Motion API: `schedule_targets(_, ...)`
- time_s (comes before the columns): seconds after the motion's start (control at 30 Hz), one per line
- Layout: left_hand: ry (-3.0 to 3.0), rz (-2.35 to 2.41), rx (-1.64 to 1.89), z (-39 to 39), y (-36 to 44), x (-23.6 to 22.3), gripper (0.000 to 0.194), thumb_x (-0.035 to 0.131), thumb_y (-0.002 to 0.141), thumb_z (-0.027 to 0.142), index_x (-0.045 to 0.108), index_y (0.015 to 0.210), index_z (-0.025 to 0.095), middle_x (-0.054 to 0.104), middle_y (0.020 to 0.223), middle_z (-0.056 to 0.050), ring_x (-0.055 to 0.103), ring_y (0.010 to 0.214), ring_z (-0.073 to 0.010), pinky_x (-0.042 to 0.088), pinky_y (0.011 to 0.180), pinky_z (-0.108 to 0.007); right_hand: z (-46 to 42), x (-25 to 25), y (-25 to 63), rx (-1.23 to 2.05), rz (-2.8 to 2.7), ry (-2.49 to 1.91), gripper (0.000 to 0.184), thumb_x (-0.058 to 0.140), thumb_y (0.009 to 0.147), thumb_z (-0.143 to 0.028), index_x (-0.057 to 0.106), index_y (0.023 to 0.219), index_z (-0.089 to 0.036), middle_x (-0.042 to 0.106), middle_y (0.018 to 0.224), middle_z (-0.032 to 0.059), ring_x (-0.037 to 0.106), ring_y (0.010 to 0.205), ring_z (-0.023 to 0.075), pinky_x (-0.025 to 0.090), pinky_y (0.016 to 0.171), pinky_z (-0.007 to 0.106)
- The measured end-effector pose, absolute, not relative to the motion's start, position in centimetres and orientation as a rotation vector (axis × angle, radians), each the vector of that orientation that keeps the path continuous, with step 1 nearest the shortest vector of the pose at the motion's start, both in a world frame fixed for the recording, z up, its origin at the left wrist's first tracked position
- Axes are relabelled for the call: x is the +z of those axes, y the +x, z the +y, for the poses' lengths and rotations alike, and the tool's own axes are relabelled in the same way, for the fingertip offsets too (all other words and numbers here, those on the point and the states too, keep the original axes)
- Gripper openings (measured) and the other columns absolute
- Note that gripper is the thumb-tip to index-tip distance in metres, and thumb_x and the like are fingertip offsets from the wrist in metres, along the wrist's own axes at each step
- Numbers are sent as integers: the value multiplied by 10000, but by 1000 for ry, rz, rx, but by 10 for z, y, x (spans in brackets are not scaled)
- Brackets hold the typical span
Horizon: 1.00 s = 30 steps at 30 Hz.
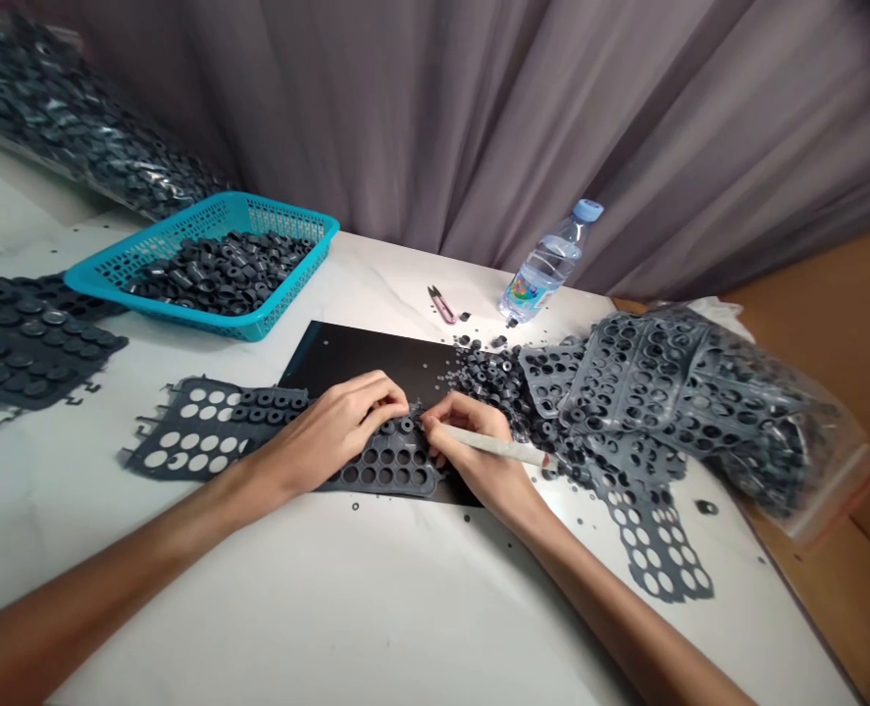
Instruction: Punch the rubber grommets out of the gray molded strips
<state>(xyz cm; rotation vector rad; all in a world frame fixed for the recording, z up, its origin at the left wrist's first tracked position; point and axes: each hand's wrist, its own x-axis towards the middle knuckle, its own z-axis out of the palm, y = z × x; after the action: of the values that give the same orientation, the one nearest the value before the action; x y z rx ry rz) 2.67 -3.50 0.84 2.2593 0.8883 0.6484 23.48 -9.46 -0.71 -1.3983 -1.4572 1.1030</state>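
A dark grey moulded rubber sheet point(397, 471) with rows of round holes and small ring-shaped parts lies in front of me, partly over a black mat point(361, 358). Across its middle rests my left hand point(338, 431), thumb and forefinger pinched together near the upper edge; what they hold is hidden. My right hand point(479, 436) grips a white pen-like tool point(497, 446), its tip hidden by the fingers at the sheet's right end. Small ring parts sit in the sheet between the two hands.
A blue basket point(277, 309) of dark rubber parts stands back left, before a large bag point(88, 127) of them. More sheets point(44, 343) lie at the left. On the right are loose parts point(493, 378), punched sheets point(662, 539), a plastic bag point(773, 441), snips point(443, 306) and a water bottle point(544, 270).
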Motion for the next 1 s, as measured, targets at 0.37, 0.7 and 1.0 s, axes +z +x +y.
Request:
schedule_targets(0.37, 2183, 843, 498, -32, 21, 15, 205, 502, 1052, 365, 666, 1083, 246, 663, 1091, -20, 630, 1023, -198, 463, 916, -292, -95, -7, 237, 1271, -1244, -1243, 70, 638, 887, -255, 609, 896, -191, 674, 735, -3, 647, 555, 132, 576, 538, 256)
schedule_targets(0.7, 2297, 798, 427, -32, 20, 13, 268, 455, 1077, 279, 671, 1235, 269, 619, 1219, -17, 612, 1128, -176, 459, 1009, -278, -95, -4, 236, 1293, -1312, -1206, 40, 627, 894, -223, 615, 894, -185, 656, 748, -7, 642, 599, 128, 565, 565, 244)
schedule_targets(1.0, 2345, 768, 430, -29, 18, 10, 274, 448, 1079, 244, 685, 1214, 268, 617, 1231, -13, 617, 1142, -165, 478, 1028, -279, -95, -7, 236, 1293, -1321, -1192, 41, 620, 890, -220, 618, 906, -182, 659, 764, -1, 636, 606, 130, 554, 555, 243)
